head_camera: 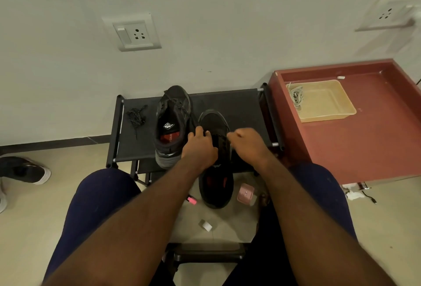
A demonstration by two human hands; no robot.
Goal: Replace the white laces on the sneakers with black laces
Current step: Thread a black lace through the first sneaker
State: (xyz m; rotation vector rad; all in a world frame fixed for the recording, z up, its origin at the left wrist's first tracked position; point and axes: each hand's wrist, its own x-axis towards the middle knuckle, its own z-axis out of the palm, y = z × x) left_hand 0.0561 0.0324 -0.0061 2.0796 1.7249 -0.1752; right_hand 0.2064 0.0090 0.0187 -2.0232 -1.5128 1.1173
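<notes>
far left floor: dark shoe with white sole (25, 169), lying at the frame edge
upper left wall: white switch-and-socket plate (134, 33)
rack: low black fabric-topped rack (246, 103) against the wall, centre of frame
loose lace: bunched black cord lace (136, 115) on the rack's left end, apart from both shoes
laced sneaker: black mesh sneaker with red insole (173, 123), upright on the rack, toe to the wall, black lace through its eyelets
left hand (200, 144): grip clamped, fingers curled on the left eyelet edge of the second sneaker; can't tell if a lace is in it
second sneaker: matching black mesh sneaker (216, 185), heel hanging off the rack's front edge, toe on the rack, between both hands
right hand (248, 144): grip clamped, fingers curled tight at that sneaker's right eyelet edge
floor below: pink marker (192, 200), white tape roll (206, 225), small pink box (245, 194)
right: maroon wooden tabletop with raised rim (376, 130), touching the rack's right end
tray: beige plastic tray (325, 103) on the tabletop
old laces: pale white-grey laces (296, 97) heaped in the tray's left end
</notes>
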